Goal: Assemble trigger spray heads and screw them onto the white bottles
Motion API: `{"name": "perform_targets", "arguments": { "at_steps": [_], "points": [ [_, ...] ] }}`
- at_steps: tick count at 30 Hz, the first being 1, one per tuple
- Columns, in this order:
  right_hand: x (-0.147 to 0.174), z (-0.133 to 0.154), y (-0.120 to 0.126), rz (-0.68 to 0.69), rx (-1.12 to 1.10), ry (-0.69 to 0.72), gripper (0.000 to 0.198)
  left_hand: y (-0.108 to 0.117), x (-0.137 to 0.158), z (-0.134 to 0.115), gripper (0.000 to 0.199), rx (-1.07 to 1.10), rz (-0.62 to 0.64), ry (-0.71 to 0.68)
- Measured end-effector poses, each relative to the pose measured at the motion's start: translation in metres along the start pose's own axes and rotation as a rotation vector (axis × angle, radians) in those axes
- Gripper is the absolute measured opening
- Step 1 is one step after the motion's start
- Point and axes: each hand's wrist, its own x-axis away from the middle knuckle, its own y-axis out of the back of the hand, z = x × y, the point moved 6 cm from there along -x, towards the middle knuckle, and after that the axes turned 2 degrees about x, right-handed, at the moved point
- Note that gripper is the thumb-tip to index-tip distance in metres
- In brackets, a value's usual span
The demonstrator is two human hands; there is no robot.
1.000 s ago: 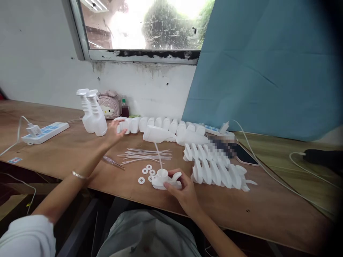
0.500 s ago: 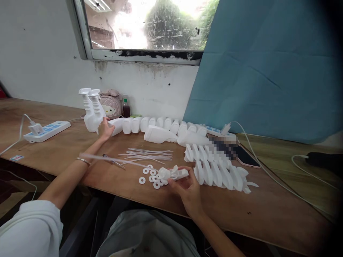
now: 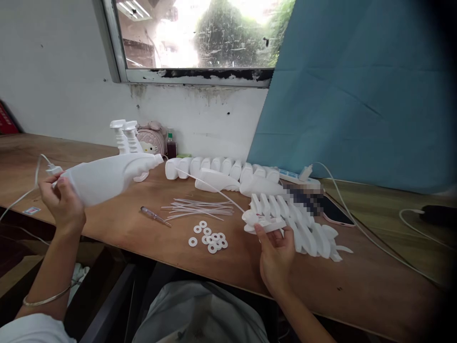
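White bottle is hanging over the bench, the nearer left hand gripping its base end with curled fingers; its long axis is running rightward, neck pointing toward, but well apart from, the spray head that the right hand is pinching between its fingers, thin tube slanting up-left.

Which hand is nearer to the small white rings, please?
Right. The right hand, holding a spray head, is right of the white rings; the left hand, holding a bottle, is farther away, on their left.
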Motion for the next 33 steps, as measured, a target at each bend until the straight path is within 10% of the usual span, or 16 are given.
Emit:
{"name": "perform_targets", "arguments": {
  "at_steps": [17, 27, 33],
  "points": [
    [0.005, 0.001, -0.006, 0.070, 0.039, -0.011, 0.041, -0.024, 0.028, -0.030, 0.032, 0.038, 0.374, 0.195],
    [0.027, -0.004, -0.020, 0.338, 0.123, 0.031, 0.042, -0.081, 0.111, -0.071, 0.036, 0.283, 0.784, 0.434],
    [0.036, 0.004, -0.027, 0.491, 0.095, 0.129, 0.043, -0.083, 0.119, -0.069, 0.039, 0.262, 0.792, 0.459]
  ]
}}
